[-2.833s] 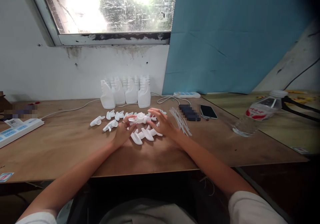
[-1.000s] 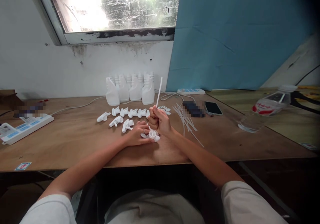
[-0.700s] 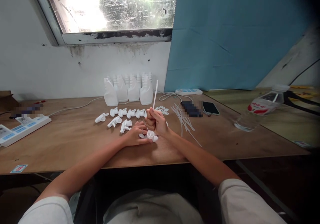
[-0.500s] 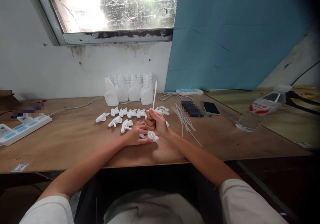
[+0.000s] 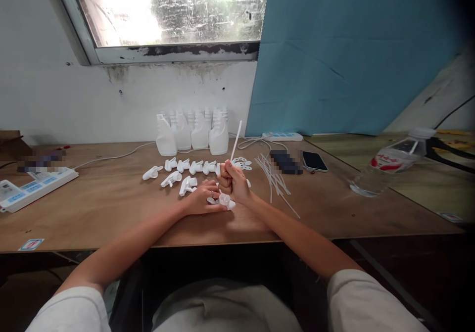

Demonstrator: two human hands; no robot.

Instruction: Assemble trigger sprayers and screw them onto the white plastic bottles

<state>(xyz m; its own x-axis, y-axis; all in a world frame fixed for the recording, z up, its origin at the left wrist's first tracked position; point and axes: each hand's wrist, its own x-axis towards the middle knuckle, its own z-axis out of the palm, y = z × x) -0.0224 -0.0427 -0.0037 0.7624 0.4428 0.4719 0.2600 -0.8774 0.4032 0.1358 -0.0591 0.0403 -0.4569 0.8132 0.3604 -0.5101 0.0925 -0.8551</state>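
My right hand (image 5: pixel 233 179) is closed in a fist around a thin white tube (image 5: pixel 236 140), whose upper part sticks up and leans slightly right. Just below, my left hand (image 5: pixel 206 198) holds a white spray head (image 5: pixel 225 201) against the table, its round collar facing up. The tube's lower end is mostly hidden by my fingers. Behind my hands, several white spray heads (image 5: pixel 196 167) lie in rows. Several loose white tubes (image 5: pixel 272 176) are spread to the right of my right hand.
White bottles (image 5: pixel 218 136) stand against the wall. A phone (image 5: pixel 314 161), a dark blurred object (image 5: pixel 285 162) and a clear plastic bottle (image 5: pixel 386 164) are at the right. Power strips lie at left (image 5: pixel 40 189) and back (image 5: pixel 282 136); cables run behind.
My right hand has shifted slightly right, and the tube in it now leans more to the right. My left hand stays on the spray head.
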